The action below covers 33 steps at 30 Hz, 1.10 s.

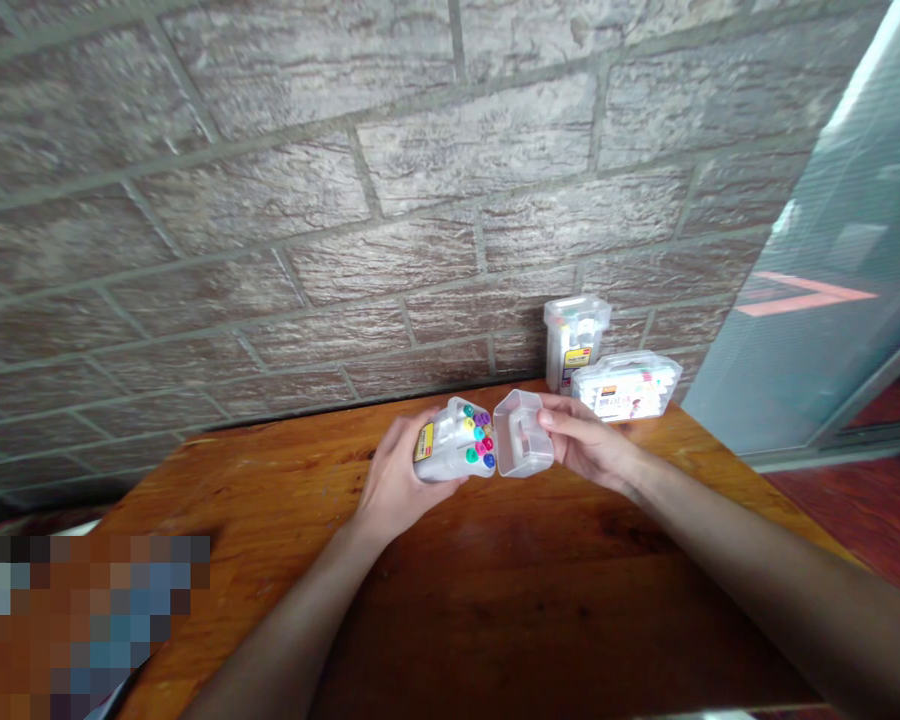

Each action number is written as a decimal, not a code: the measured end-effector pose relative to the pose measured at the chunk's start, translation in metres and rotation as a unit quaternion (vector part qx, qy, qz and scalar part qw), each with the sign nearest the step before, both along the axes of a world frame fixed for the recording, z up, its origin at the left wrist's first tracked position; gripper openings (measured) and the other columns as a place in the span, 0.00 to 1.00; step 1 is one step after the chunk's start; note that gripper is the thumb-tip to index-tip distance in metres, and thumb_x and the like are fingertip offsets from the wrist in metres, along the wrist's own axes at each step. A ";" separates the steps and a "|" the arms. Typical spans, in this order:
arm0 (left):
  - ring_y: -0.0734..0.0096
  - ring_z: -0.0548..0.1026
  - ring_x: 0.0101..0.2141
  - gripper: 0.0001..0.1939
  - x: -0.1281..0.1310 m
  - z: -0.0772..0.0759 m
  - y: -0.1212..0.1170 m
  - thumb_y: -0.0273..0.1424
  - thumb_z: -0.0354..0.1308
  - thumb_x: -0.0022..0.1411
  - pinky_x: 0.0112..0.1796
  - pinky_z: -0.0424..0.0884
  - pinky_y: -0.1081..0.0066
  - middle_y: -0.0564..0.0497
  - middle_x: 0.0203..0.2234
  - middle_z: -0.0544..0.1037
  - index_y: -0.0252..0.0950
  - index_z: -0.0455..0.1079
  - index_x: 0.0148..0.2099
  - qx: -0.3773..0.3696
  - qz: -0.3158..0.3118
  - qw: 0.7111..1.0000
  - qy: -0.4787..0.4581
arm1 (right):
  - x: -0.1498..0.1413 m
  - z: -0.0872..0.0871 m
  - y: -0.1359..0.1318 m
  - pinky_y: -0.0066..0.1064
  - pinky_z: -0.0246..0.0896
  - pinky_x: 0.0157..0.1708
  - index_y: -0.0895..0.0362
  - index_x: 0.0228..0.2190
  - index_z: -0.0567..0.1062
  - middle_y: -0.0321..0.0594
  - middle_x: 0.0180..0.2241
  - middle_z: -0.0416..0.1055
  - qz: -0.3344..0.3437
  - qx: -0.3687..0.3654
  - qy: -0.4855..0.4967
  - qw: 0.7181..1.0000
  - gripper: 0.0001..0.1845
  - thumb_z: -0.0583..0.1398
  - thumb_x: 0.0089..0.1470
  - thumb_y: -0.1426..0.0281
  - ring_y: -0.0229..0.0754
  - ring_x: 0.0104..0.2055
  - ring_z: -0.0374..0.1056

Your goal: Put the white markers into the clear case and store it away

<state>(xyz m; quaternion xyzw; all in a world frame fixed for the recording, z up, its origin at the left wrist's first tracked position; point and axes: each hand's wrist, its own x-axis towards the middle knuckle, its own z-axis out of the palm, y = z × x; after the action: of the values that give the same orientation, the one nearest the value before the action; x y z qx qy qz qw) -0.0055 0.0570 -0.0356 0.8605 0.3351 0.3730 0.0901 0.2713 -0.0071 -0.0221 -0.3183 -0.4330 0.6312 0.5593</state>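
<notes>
My left hand (pixel 397 475) is wrapped round a clear plastic marker case (pixel 439 462), which is tilted so its mouth faces right. Several markers (pixel 480 440) with caps in green, yellow, purple, pink and blue show in that mouth. Off the case, right beside its mouth, is the clear lid (pixel 523 440), its hollow side partly turned to me. My right hand (pixel 581 440) pinches the lid at its right edge, thumb in front. Whether the lid still touches the case at one corner I cannot tell.
Against the brick wall (pixel 435 240) stands another lidded marker case (pixel 574 340). A wide clear case with a handle (pixel 628 388) stands in front of it to the right. All are on a wooden table (pixel 270 500). A glass panel (pixel 817 260) rises at the right.
</notes>
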 end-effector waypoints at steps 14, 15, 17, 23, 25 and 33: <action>0.52 0.77 0.50 0.39 0.007 0.002 -0.011 0.33 0.71 0.54 0.52 0.74 0.55 0.45 0.50 0.76 0.42 0.63 0.66 0.026 0.019 0.997 0.071 | -0.034 0.006 -0.015 0.28 0.72 0.35 0.58 0.39 0.81 0.41 0.35 0.80 -0.058 -0.020 -0.097 0.993 0.27 0.74 0.48 0.50 0.40 0.36 0.75; 0.52 0.77 0.50 0.39 0.008 0.003 -0.013 0.32 0.70 0.55 0.52 0.74 0.54 0.45 0.50 0.76 0.42 0.63 0.67 0.035 0.020 0.996 0.076 | -0.037 0.007 -0.017 0.29 0.72 0.37 0.58 0.41 0.81 0.41 0.36 0.80 -0.058 -0.024 -0.100 0.993 0.28 0.74 0.48 0.50 0.41 0.37 0.75; 0.51 0.77 0.50 0.39 0.010 0.003 -0.017 0.31 0.70 0.54 0.53 0.73 0.54 0.45 0.49 0.76 0.42 0.62 0.67 0.051 0.024 0.995 0.082 | -0.041 0.008 -0.019 0.30 0.73 0.39 0.59 0.44 0.80 0.42 0.37 0.81 -0.052 -0.027 -0.096 0.994 0.30 0.74 0.49 0.50 0.42 0.37 0.76; 0.51 0.78 0.47 0.39 0.013 0.001 -0.020 0.30 0.69 0.54 0.51 0.75 0.54 0.45 0.48 0.76 0.42 0.63 0.67 0.058 0.029 0.994 0.084 | -0.042 0.006 -0.022 0.28 0.76 0.26 0.58 0.50 0.78 0.44 0.38 0.80 -0.024 -0.007 -0.094 0.995 0.28 0.69 0.56 0.51 0.42 0.35 0.74; 0.52 0.78 0.47 0.39 0.012 0.000 -0.020 0.29 0.69 0.53 0.51 0.75 0.54 0.45 0.47 0.76 0.41 0.64 0.67 0.057 0.027 0.995 0.078 | -0.043 0.006 -0.022 0.29 0.77 0.26 0.57 0.51 0.78 0.45 0.39 0.80 -0.019 -0.010 -0.091 0.996 0.28 0.69 0.57 0.51 0.42 0.35 0.74; 0.53 0.77 0.45 0.37 0.015 0.000 -0.024 0.28 0.70 0.53 0.50 0.75 0.55 0.45 0.44 0.75 0.39 0.66 0.65 0.070 0.040 0.994 0.069 | -0.042 0.010 -0.023 0.27 0.76 0.24 0.58 0.50 0.78 0.44 0.39 0.78 -0.009 -0.015 -0.090 0.996 0.29 0.70 0.55 0.51 0.41 0.35 0.74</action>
<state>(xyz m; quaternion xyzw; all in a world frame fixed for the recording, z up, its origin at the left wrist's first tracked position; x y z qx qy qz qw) 0.0094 0.0326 -0.0355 0.8741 0.3480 0.3387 -0.0086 0.2292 -0.0297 -0.0123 -0.3862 -0.4686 0.6014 0.5192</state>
